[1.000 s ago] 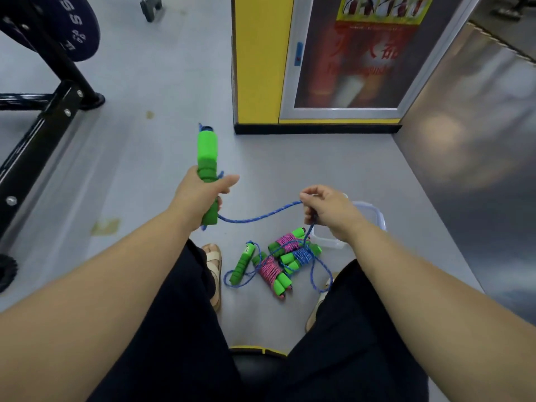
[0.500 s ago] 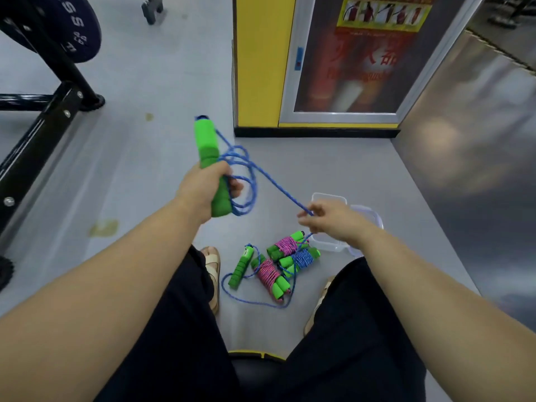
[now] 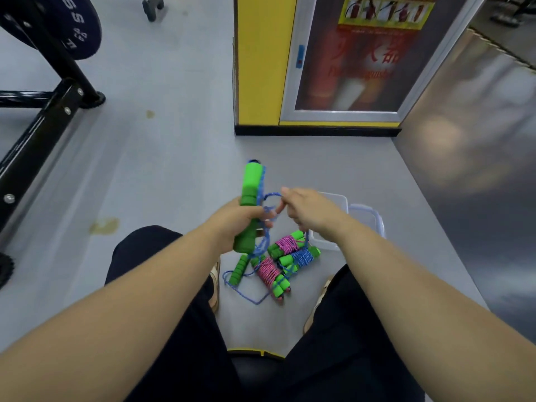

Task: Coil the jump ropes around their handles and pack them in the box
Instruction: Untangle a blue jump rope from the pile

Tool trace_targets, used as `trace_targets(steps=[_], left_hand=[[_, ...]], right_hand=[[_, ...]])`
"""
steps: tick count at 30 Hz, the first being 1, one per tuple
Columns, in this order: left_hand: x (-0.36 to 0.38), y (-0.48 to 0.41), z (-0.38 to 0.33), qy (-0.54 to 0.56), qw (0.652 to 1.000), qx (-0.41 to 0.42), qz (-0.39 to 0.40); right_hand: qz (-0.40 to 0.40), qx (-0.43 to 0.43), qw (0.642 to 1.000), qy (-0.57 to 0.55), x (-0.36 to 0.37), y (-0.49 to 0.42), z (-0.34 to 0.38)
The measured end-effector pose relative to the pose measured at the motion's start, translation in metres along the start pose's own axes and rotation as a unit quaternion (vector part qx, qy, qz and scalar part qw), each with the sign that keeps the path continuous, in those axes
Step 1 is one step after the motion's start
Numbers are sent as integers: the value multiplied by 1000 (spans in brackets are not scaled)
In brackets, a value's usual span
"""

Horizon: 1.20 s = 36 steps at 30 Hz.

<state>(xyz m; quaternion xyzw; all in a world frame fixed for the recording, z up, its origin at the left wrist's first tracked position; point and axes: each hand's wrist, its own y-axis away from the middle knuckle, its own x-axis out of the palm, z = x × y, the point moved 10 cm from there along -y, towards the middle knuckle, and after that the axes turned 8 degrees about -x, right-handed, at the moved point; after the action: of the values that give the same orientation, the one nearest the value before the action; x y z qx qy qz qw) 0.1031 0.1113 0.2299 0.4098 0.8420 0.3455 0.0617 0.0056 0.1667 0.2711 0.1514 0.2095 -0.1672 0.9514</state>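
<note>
The left hand point(image 3: 232, 224) is gripping the green handle point(image 3: 251, 184) upright; the right hand point(image 3: 307, 210) is pinching the blue rope point(image 3: 271, 195) just beside it, above the coiled ropes point(image 3: 285, 245).

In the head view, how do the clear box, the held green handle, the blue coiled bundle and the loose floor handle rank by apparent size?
1. clear box, partly behind the right hand.
2. held green handle; nearness to the camera enlarges it.
3. blue coiled bundle and loose floor handle look about alike.
</note>
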Motion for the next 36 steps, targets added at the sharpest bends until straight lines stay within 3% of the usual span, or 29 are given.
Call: trace_targets(steps=[4,7,9,13,14,15,17,19,21,24,25,26,27,30,33,36], left_hand=[[43,10,-1,14,992,2,124],[51,18,-13,36,989,20,144],[49,21,-27,39,993,42,104],[32,21,-57,144,985,83,43],[28,22,-65,170,981,86,39],[27,24,-74,192,977,88,37],[28,28,-89,245,965,84,45],[31,31,-98,305,948,71,57],[29,36,-105,353,932,63,51],[1,40,-111,369,927,72,-3],[-14,40,-110,360,929,80,-33],[-33,41,-108,338,934,92,-67],[-51,40,-106,297,943,107,-103],[-81,39,-91,96,973,131,-161],[-61,35,-66,-42,986,111,-120],[-18,39,-54,-53,992,111,-22]], right_hand=[[-28,-48,969,-243,-3,-7,45],[-82,-73,927,-358,-23,-8,55],[-139,-70,918,-364,-41,-6,42],[-333,0,908,-253,-69,20,-26],[-338,23,910,-238,-61,25,-41],[-295,44,928,-223,-43,24,-54],[-105,58,978,-171,12,17,-60],[64,42,986,-146,64,18,-49],[130,32,985,-107,88,22,-42],[177,44,973,141,85,23,-60],[176,47,967,176,79,22,-65],[145,71,978,132,68,21,-67],[82,97,992,20,54,19,-65],[-80,76,957,-267,5,3,-27],[-117,-5,934,-339,-25,-10,35],[-111,-39,927,-357,-34,-14,76]])
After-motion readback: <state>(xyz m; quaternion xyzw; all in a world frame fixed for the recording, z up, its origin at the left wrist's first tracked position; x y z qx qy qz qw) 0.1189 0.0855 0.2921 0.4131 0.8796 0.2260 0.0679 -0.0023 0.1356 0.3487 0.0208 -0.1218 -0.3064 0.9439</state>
